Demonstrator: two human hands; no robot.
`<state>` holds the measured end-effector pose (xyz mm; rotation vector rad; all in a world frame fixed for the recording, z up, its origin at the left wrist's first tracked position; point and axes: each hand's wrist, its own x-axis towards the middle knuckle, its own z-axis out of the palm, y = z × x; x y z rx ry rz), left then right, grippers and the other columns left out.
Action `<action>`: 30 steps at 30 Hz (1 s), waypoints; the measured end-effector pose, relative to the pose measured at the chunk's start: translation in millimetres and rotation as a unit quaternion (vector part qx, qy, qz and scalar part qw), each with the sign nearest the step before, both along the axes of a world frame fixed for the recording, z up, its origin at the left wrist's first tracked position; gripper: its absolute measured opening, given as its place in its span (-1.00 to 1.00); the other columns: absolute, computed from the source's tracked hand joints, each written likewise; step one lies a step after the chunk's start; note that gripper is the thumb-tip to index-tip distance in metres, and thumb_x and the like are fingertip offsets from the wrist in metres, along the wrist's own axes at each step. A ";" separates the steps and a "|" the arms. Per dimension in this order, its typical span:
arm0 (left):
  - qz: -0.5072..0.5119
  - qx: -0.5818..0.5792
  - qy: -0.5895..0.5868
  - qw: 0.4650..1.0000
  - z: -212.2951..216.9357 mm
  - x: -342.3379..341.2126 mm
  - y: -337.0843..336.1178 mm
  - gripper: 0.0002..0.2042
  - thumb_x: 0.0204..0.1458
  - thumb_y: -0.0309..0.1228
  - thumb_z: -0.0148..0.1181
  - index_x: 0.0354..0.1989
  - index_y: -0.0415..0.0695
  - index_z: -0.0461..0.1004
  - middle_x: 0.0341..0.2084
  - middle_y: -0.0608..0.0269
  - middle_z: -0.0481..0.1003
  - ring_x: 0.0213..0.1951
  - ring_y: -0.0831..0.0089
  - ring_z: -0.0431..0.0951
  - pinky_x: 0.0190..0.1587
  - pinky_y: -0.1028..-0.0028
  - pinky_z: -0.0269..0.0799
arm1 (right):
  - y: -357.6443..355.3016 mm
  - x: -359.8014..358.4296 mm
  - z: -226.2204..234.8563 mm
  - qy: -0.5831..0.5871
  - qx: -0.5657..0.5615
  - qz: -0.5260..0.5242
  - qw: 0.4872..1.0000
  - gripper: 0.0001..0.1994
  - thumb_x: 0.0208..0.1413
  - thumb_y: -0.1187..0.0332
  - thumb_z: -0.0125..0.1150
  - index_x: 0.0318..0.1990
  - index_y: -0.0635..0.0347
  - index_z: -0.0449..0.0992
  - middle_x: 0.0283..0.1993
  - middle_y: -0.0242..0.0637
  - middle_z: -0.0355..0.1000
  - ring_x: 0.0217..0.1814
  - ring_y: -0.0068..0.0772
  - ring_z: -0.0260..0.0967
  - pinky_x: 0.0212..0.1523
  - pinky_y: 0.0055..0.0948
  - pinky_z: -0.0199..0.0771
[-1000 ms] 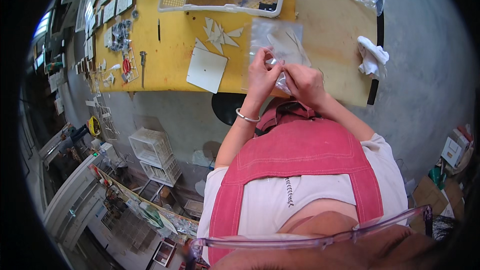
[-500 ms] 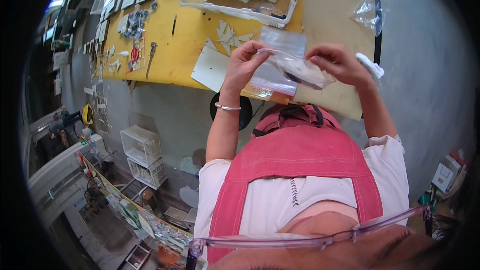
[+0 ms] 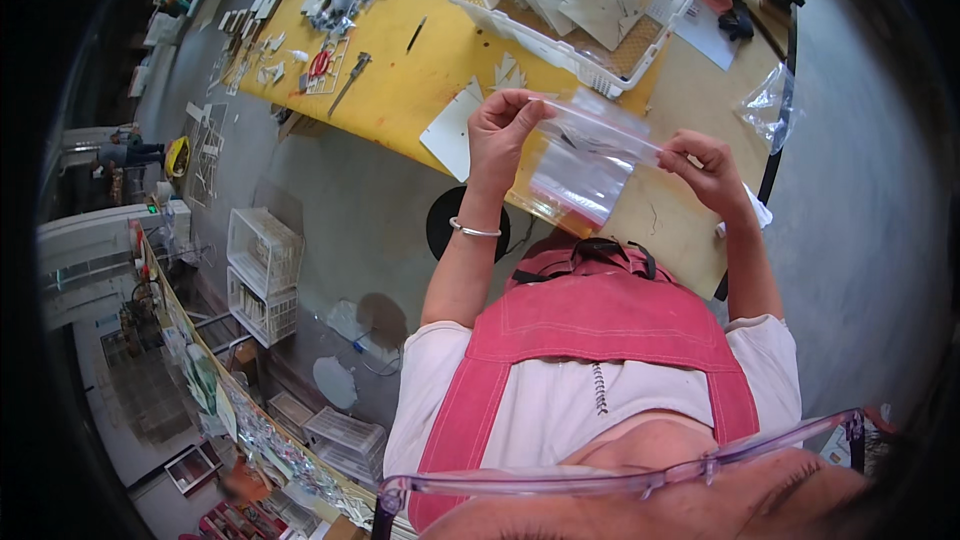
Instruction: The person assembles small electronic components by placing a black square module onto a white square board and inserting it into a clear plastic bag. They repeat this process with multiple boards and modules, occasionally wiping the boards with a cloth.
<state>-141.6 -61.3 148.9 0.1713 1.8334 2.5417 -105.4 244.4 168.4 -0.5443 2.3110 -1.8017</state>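
Note:
Stretched between my two hands above the table's near edge is a clear zip bag (image 3: 610,132) with a pinkish strip along its top. At its left end, the thumb and fingers of my left hand (image 3: 500,135) pinch the strip. My right hand (image 3: 706,170) grips the other end between thumb and fingers. Something dark shows faintly through the plastic, too blurred to name. Beneath it lie more clear zip bags (image 3: 590,185) on the table. Just left of them are a flat white panel (image 3: 450,132) and several pointed white pieces (image 3: 509,73), partly behind my left hand.
A white plastic basket (image 3: 530,38) holding flat pieces in bags stands behind my hands. On the yellow tabletop (image 3: 400,90) lie a pen (image 3: 416,35), a caliper (image 3: 349,86) and a red-handled tool (image 3: 319,64). A loose clear bag (image 3: 770,110) hangs at the right edge.
My right hand has moved to the bag's right end, and the bag's top is now pulled straight between both hands. The whole view has turned a little.

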 end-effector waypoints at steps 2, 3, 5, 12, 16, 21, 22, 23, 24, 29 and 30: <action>0.010 0.015 0.010 1.000 3.2 4.8 0.8 -0.87 0.19 -0.42 0.25 -0.22 -0.23 0.54 -0.35 0.26 0.62 -0.28 0.54 0.60 -0.11 0.54 0.47 | 0.7 -0.1 3.3 -0.060 -0.026 0.009 0.998 -0.91 0.18 0.48 0.29 -0.31 0.35 0.57 -0.43 -0.38 0.43 -0.35 -0.65 0.35 -0.32 -0.59 0.34; 0.008 0.019 0.013 1.000 2.6 6.4 1.1 -0.87 0.20 -0.42 0.25 -0.22 -0.23 0.54 -0.35 0.27 0.62 -0.28 0.56 0.60 -0.11 0.55 0.47 | 2.1 0.2 4.1 -0.090 -0.038 0.012 0.995 -0.91 0.18 0.47 0.29 -0.31 0.33 0.58 -0.43 -0.39 0.44 -0.35 -0.65 0.35 -0.31 -0.60 0.34; 0.003 0.026 0.018 0.999 1.7 9.2 1.3 -0.87 0.20 -0.43 0.25 -0.21 -0.24 0.53 -0.36 0.28 0.61 -0.26 0.59 0.58 -0.11 0.58 0.47 | 9.4 0.1 2.2 -0.119 -0.038 0.030 0.992 -0.89 0.16 0.44 0.32 -0.27 0.31 0.58 -0.38 -0.38 0.46 -0.31 -0.63 0.37 -0.27 -0.58 0.37; -0.026 -0.088 0.053 0.994 -6.3 50.8 25.6 -0.96 0.17 -0.55 0.22 -0.27 -0.24 0.51 -0.37 0.32 0.55 -0.28 0.59 0.52 -0.16 0.59 0.41 | -29.4 10.1 20.9 0.127 0.135 0.058 0.981 -0.76 0.02 0.40 0.42 -0.18 0.30 0.56 -0.24 -0.23 0.48 -0.21 -0.37 0.44 -0.09 -0.38 0.45; -0.041 -0.189 0.111 0.975 -8.1 72.2 34.7 -0.97 0.15 -0.57 0.20 -0.29 -0.25 0.49 -0.41 0.30 0.51 -0.30 0.58 0.48 -0.21 0.57 0.38 | -71.4 23.2 6.4 0.047 0.052 0.036 0.997 -0.84 0.02 0.53 0.35 -0.23 0.31 0.54 -0.30 -0.26 0.44 -0.24 -0.40 0.43 -0.15 -0.43 0.45; -0.024 -0.195 0.096 0.976 -17.6 82.9 36.7 -0.96 0.17 -0.55 0.19 -0.29 -0.25 0.49 -0.42 0.30 0.49 -0.30 0.57 0.47 -0.21 0.56 0.37 | -75.6 24.3 -2.4 0.048 0.091 0.029 0.994 -0.91 0.02 0.54 0.29 -0.32 0.29 0.51 -0.38 -0.25 0.42 -0.32 -0.40 0.43 -0.26 -0.43 0.45; -0.022 -0.198 0.093 0.976 -20.0 84.9 37.1 -0.96 0.18 -0.54 0.18 -0.29 -0.25 0.49 -0.41 0.30 0.49 -0.30 0.57 0.47 -0.21 0.56 0.36 | -77.1 25.2 -5.7 0.050 0.085 0.025 0.995 -0.92 0.02 0.51 0.30 -0.34 0.28 0.51 -0.40 -0.24 0.43 -0.36 -0.37 0.43 -0.30 -0.40 0.45; -0.019 -0.186 0.081 0.979 -18.7 86.4 38.1 -0.95 0.20 -0.54 0.16 -0.29 -0.24 0.49 -0.40 0.32 0.49 -0.29 0.58 0.46 -0.20 0.57 0.36 | -77.9 25.3 -8.1 0.053 0.079 0.020 0.995 -0.92 0.02 0.48 0.31 -0.36 0.26 0.51 -0.43 -0.22 0.43 -0.40 -0.33 0.43 -0.33 -0.37 0.45; -0.018 -0.182 0.078 0.980 -18.5 86.6 39.3 -0.95 0.20 -0.53 0.16 -0.29 -0.24 0.49 -0.40 0.32 0.49 -0.29 0.58 0.46 -0.20 0.57 0.36 | -78.1 24.9 -8.8 0.037 0.075 0.016 0.996 -0.92 0.01 0.48 0.30 -0.37 0.26 0.51 -0.44 -0.22 0.43 -0.41 -0.34 0.43 -0.34 -0.37 0.45; 0.004 -0.203 0.079 0.976 -16.0 85.6 48.2 -0.93 0.20 -0.49 0.16 -0.30 -0.24 0.49 -0.41 0.26 0.49 -0.34 0.50 0.48 -0.26 0.51 0.38 | -77.5 22.2 -14.0 0.016 0.085 -0.002 0.996 -0.91 -0.05 0.46 0.26 -0.40 0.27 0.50 -0.51 -0.18 0.41 -0.45 -0.32 0.43 -0.39 -0.36 0.44; 0.015 -0.207 0.086 0.975 -16.2 84.3 50.1 -0.92 0.19 -0.49 0.17 -0.30 -0.24 0.49 -0.42 0.22 0.51 -0.36 0.46 0.50 -0.28 0.48 0.39 | -76.6 21.2 -9.8 0.023 0.091 0.000 0.996 -0.91 -0.07 0.46 0.25 -0.41 0.27 0.49 -0.51 -0.16 0.41 -0.46 -0.27 0.43 -0.39 -0.34 0.44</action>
